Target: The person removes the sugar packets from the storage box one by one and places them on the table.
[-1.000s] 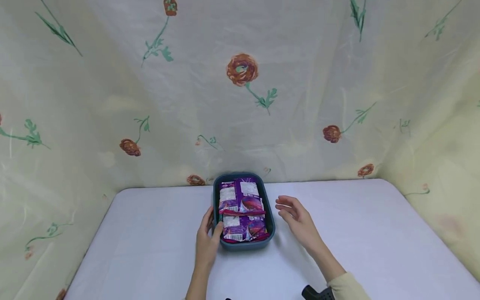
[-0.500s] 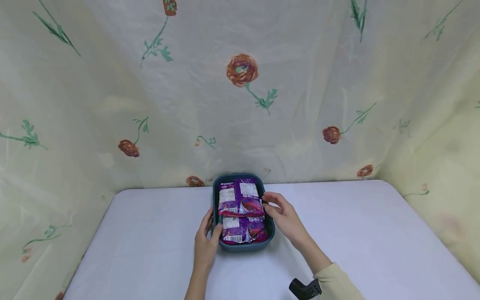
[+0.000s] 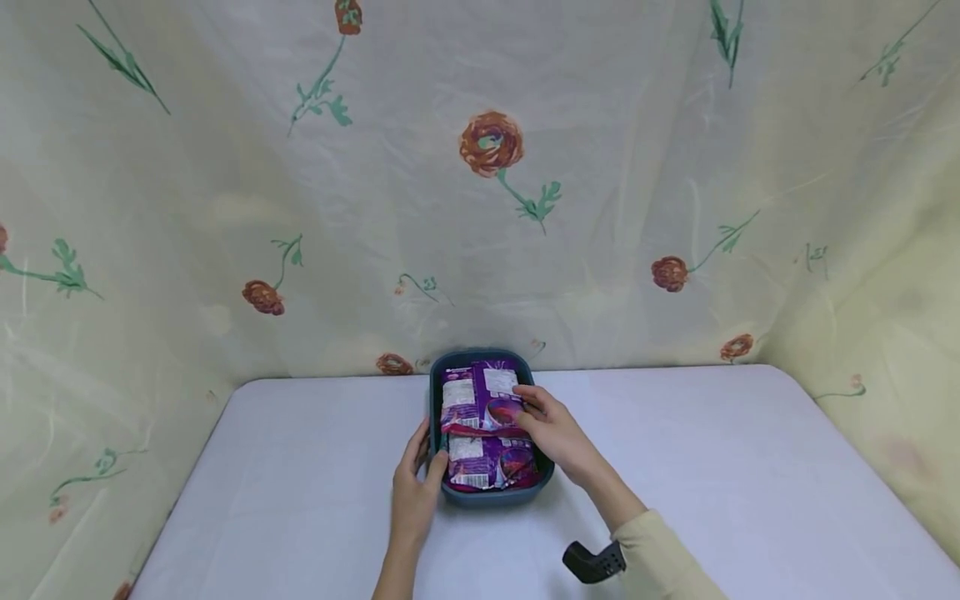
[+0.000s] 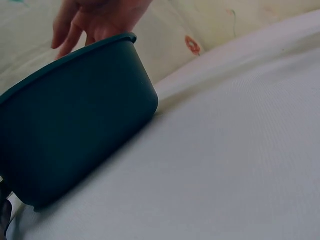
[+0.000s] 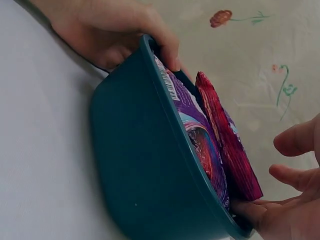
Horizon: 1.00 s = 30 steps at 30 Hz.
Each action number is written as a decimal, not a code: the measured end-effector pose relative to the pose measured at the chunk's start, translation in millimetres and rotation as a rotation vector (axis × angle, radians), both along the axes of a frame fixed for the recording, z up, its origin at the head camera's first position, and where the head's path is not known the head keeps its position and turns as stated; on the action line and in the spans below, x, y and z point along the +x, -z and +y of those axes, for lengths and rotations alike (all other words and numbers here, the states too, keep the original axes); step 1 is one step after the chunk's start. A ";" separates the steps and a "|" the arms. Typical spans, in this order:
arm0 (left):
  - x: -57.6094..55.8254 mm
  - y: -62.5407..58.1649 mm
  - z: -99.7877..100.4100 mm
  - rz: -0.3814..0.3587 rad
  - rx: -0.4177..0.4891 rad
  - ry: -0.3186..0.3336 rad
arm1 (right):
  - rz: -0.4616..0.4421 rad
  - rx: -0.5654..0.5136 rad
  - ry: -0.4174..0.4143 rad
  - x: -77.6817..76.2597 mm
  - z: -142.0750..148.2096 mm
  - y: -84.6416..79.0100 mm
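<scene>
A dark teal plastic bin (image 3: 497,498) stands on the table, holding purple snack-like packets: a far packet (image 3: 459,393) overlaps a near packet (image 3: 487,463). With the thumb over the rim, my left hand (image 3: 415,492) grips the bin's left side; the right wrist view also shows that left hand (image 5: 115,25) at the rim. My right hand (image 3: 558,429) reaches over the right rim at the far packet. In the right wrist view, the right hand (image 5: 295,200) has thumb and forefinger spread, and a lower finger is tucked inside the rim beside the packet's red crimped end (image 5: 240,165).
A white cloth covers the table (image 3: 315,483). Behind it and at both sides hangs a pale curtain (image 3: 600,183) with printed flowers; the bin stands close to the table's back edge. A black wrist device (image 3: 592,562) sits by the right sleeve (image 3: 660,550).
My right hand has moved left from beside the bin, across its right rim to the far packet. The left hand keeps its grip on the bin, which has stayed in place.
</scene>
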State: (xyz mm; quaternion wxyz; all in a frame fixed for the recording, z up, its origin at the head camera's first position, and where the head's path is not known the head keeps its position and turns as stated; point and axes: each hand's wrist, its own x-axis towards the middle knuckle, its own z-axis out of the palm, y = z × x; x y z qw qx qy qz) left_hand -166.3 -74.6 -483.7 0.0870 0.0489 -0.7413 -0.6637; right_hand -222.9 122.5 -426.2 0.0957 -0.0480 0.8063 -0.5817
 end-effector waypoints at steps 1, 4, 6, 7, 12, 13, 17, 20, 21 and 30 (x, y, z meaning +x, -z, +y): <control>-0.1 0.2 -0.1 0.002 -0.001 0.000 | 0.000 -0.002 0.006 -1.3 -1.3 1.1; 1.1 0.3 -0.7 0.004 -0.002 -0.005 | -0.010 -0.022 0.032 -4.1 -5.2 5.9; 2.6 0.3 -0.9 0.001 -0.002 -0.009 | -0.022 -0.040 0.054 -6.0 -7.7 9.2; 3.3 0.2 -0.9 0.000 -0.002 -0.008 | -0.029 -0.047 0.066 -7.2 -8.5 10.9; 5.1 -1.9 0.2 -0.003 -0.008 -0.006 | -0.071 -0.091 0.092 -14.2 -7.7 13.4; 4.9 -2.6 0.4 0.001 -0.008 -0.005 | -0.082 -0.107 0.091 -15.7 -6.6 13.1; 2.0 -2.7 0.6 0.017 0.002 0.001 | -0.128 -0.177 0.078 -20.0 -1.7 11.2; -1.7 3.6 0.0 0.020 0.013 0.001 | -0.146 -0.209 0.068 -22.1 0.3 12.0; -3.3 7.5 -0.2 0.019 0.015 0.000 | -0.146 -0.210 0.064 -22.8 0.6 12.6; -15.2 34.4 -1.0 0.057 0.004 -0.019 | -0.135 -0.206 0.025 -29.6 1.3 12.6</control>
